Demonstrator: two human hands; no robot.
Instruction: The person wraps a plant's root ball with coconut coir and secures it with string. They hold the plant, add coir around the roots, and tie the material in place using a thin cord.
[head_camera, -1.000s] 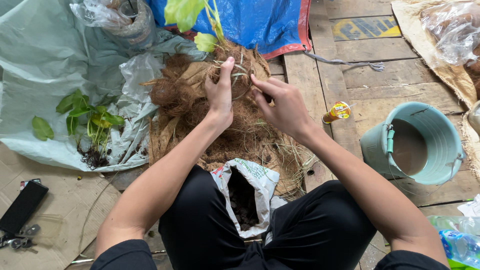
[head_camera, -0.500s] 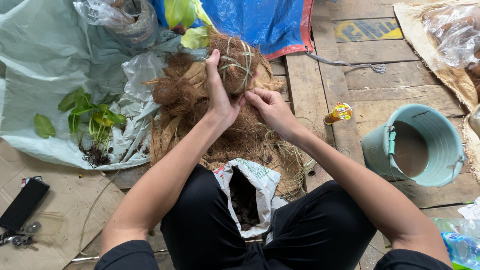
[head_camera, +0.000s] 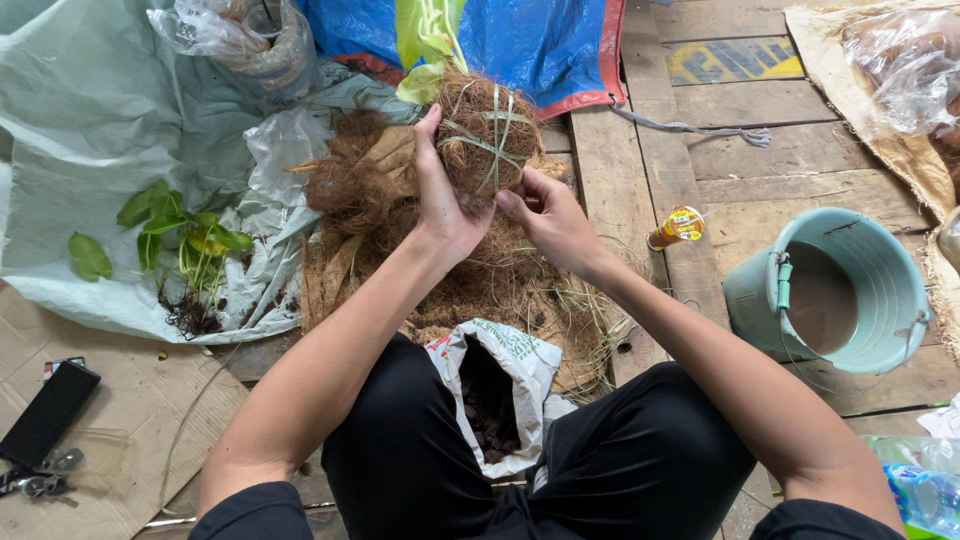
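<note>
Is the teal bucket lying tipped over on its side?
No, the teal bucket stands upright on the wooden planks, its open mouth facing up.

We see a plank floor (head_camera: 800, 170): teal bucket (head_camera: 835, 290) right edge, small bottle (head_camera: 678, 227) mid, cardboard (head_camera: 110, 440) near-left corner, grey sheet (head_camera: 90, 130) far left.

Left hand (head_camera: 440, 205) cradles fibre ball (head_camera: 487, 130); right hand (head_camera: 552, 225) pinches beneath.

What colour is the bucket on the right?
Pale teal bucket, seen in the head view.
</note>
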